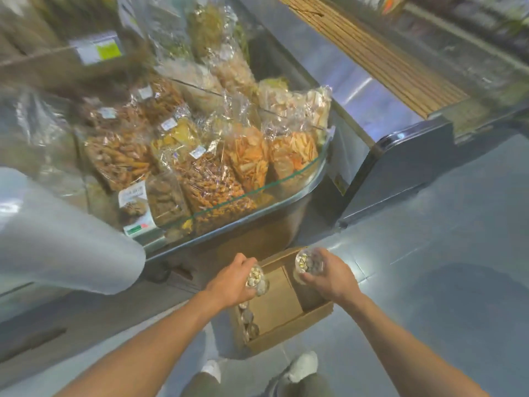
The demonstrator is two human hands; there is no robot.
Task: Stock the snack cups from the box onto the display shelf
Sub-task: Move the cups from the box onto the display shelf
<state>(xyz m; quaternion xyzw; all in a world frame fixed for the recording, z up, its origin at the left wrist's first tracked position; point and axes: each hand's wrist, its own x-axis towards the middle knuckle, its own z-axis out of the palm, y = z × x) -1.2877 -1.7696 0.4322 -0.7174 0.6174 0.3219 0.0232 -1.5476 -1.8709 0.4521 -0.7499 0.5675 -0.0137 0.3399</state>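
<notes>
Gripping one snack cup (256, 279), the left hand (233, 279) hovers above the cardboard box (282, 303). Right hand (332, 277) clasps another cup (309, 265).

The left hand (232, 277) is gripping a clear snack cup (256, 279) over the open cardboard box (289, 335), which is sitting on the floor (429, 253). The right hand (333, 277) is holding a second cup (309, 265) above the box's far end. More cups (248, 322) are lying along the box's left side. Snack bags (246, 156) are filling the glass-fronted display shelf (266, 209) beyond.

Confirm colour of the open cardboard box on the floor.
Plain brown cardboard box; head view.
</notes>
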